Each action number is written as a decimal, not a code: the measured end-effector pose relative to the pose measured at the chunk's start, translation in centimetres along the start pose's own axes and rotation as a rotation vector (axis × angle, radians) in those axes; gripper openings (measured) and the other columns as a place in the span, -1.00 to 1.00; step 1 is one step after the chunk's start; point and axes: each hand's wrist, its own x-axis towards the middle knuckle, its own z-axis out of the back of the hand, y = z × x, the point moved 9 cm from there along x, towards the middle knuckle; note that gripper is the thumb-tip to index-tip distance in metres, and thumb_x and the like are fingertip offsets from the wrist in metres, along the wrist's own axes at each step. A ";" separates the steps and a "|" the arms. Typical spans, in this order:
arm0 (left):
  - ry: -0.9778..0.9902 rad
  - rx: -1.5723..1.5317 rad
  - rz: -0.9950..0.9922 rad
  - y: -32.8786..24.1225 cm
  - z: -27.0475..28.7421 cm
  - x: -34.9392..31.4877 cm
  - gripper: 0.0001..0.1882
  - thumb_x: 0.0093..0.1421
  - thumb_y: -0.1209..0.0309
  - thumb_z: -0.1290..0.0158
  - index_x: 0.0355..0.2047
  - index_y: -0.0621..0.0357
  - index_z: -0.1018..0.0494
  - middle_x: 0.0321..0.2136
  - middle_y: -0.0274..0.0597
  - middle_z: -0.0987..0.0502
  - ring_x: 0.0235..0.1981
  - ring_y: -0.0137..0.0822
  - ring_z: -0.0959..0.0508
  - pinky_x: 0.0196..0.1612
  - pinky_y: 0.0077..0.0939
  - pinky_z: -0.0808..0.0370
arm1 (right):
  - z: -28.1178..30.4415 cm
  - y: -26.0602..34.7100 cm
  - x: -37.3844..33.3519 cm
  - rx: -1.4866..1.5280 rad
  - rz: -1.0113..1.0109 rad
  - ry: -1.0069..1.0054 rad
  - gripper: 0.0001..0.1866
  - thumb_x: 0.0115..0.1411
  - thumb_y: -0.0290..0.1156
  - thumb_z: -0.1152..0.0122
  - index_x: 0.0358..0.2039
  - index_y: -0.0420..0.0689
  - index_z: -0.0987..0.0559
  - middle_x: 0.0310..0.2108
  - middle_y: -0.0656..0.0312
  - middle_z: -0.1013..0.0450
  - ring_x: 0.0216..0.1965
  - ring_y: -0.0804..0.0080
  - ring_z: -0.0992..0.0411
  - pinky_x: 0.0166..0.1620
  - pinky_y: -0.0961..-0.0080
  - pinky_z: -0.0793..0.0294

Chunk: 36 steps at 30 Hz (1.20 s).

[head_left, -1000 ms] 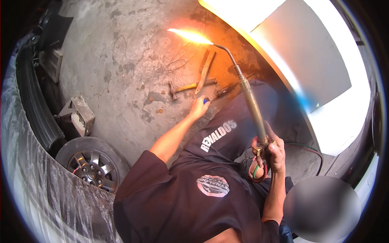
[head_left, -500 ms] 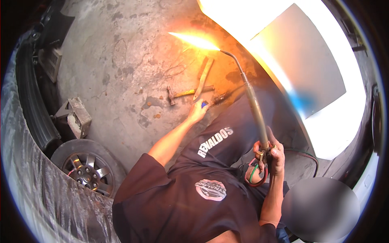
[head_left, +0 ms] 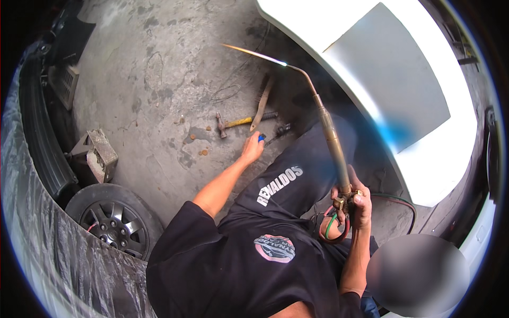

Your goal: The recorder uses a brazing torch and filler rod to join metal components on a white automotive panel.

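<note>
My right hand [head_left: 361, 204] is wrapped round the valve end of a brass gas torch [head_left: 333, 140]. The torch's bent tip gives off a thin, pointed flame [head_left: 254, 55] toward the upper left. Red and green hoses [head_left: 333, 225] loop from its lower end. Low over the floor, my left hand [head_left: 252, 148] is closed on what looks like a blue lighter [head_left: 262, 137], mostly hidden by the fingers. Just beyond that hand lie a wire brush [head_left: 259, 113] with a wooden handle and a hammer [head_left: 239, 122] with a yellow and black handle.
A white car panel [head_left: 366, 100] with a grey patch curves along the right. On the left are a wheel [head_left: 117, 220], a metal bracket [head_left: 101, 153], a black bumper part [head_left: 45, 127] and plastic sheeting [head_left: 69, 259]. Stained concrete floor [head_left: 175, 63] lies between.
The torch flame has shrunk from a wide, bright orange blaze to a narrow, paler one. The orange glow on floor and panel has gone. Both hands have barely moved.
</note>
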 end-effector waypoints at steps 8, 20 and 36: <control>0.031 0.048 0.019 0.7 -0.3 -0.4 -0.60 0.28 0.35 -0.13 0.10 0.23 -0.45 -0.10 0.33 -0.61 -0.02 0.33 -0.59 0.01 0.13 -0.53 | 0.0 -0.1 -0.1 0.024 -0.001 0.014 -0.01 0.09 -0.14 -0.38 0.48 -0.19 -0.21 -0.24 -0.21 -0.54 -0.50 0.29 -0.56 -0.63 0.56 -0.56; 0.055 0.073 0.041 0.6 -0.1 -0.6 -0.63 0.28 0.35 -0.13 0.06 0.19 -0.45 -0.12 0.31 -0.61 -0.05 0.33 -0.59 -0.03 0.15 -0.53 | 0.2 -0.2 0.0 0.090 -0.018 0.016 -0.01 0.08 -0.16 -0.39 0.49 -0.16 -0.21 -0.24 -0.22 -0.54 -0.44 0.24 -0.60 -0.60 0.56 -0.60; 0.052 0.082 0.029 -0.1 0.5 -0.4 -0.69 0.28 0.38 -0.13 0.00 0.19 -0.46 -0.19 0.30 -0.63 -0.10 0.36 -0.60 -0.07 0.17 -0.53 | 0.0 -0.2 0.1 0.129 -0.037 0.005 0.11 -0.12 -0.71 -0.44 0.49 -0.06 -0.21 -0.21 -0.12 -0.51 -0.44 0.32 -0.54 -0.63 0.59 -0.59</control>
